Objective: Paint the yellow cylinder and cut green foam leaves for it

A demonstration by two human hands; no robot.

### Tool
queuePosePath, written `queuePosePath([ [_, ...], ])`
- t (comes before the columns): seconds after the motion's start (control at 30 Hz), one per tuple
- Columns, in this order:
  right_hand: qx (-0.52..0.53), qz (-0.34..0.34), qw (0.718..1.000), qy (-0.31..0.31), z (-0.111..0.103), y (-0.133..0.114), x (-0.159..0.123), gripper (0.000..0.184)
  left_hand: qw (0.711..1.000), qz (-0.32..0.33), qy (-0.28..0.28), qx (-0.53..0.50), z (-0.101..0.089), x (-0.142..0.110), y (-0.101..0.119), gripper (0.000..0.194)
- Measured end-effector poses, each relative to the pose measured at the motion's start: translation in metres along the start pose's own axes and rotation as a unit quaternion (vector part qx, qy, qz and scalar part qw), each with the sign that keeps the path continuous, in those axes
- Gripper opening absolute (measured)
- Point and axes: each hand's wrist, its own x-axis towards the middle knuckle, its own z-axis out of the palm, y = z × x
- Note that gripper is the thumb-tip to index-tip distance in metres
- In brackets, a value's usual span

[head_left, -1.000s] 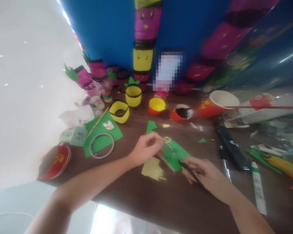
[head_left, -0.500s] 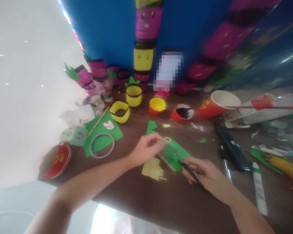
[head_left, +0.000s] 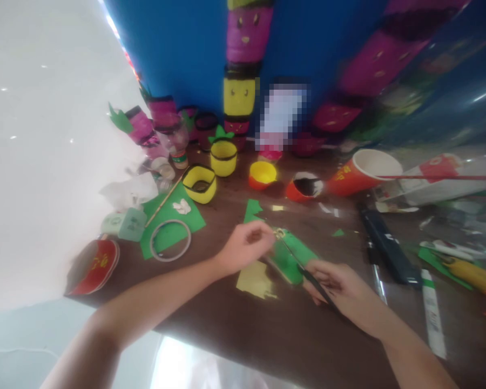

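Note:
My left hand [head_left: 247, 246] is closed in a pinch, its fingertips at a small pale yellow piece [head_left: 281, 233]. Blur hides exactly how they grip it. In my right hand [head_left: 336, 283] is a slim tool with a black handle [head_left: 318, 286] and a thin metal end, which reaches the yellow piece. I cannot make out whether it is tweezers or scissors. Under the tool lies a green block-like thing [head_left: 291, 267], close to the right fingers. Nearer me, a cut sheet of pale yellow paper [head_left: 256, 281] rests on the dark table [head_left: 299, 346].
Yellow cups [head_left: 223, 158] and red cup pieces [head_left: 303, 188] stand behind. At left are a tape roll [head_left: 153, 247], green sheet [head_left: 198, 217] and red cup piece [head_left: 99, 267]. At right lie a black case [head_left: 391, 248], a marker [head_left: 433, 319] and a yellow-orange tool [head_left: 467, 273].
The view has shifted very slightly. Both hands keep nearly the same pose, with the metal tip still at the small yellow piece.

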Motion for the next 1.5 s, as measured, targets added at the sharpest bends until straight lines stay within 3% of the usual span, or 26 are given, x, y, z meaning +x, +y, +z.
queuePosePath([
  [0.17, 0.003, -0.015, 1.0, -0.013, -0.0023, 0.0049, -0.0002, 0.025, 1.0, 0.002, 0.003, 0.0, 0.0, 0.0, 0.0001, 0.02],
  [0.67, 0.011, -0.017, 1.0, -0.014, -0.0022, 0.0033, -0.0002, 0.024, 1.0, -0.01, -0.01, 0.01, 0.0019, -0.0014, 0.0019, 0.02],
  [1.0, 0.007, -0.006, 1.0, 0.0, -0.0013, 0.0005, -0.0011, 0.035, 1.0, 0.02, -0.014, 0.008, -0.0009, -0.0002, 0.0014, 0.019],
  [1.5, -0.005, -0.001, 1.0, -0.007, -0.0044, -0.0014, -0.0025, 0.028, 1.0, 0.016, -0.013, 0.004, 0.0003, 0.0002, 0.0015, 0.015],
])
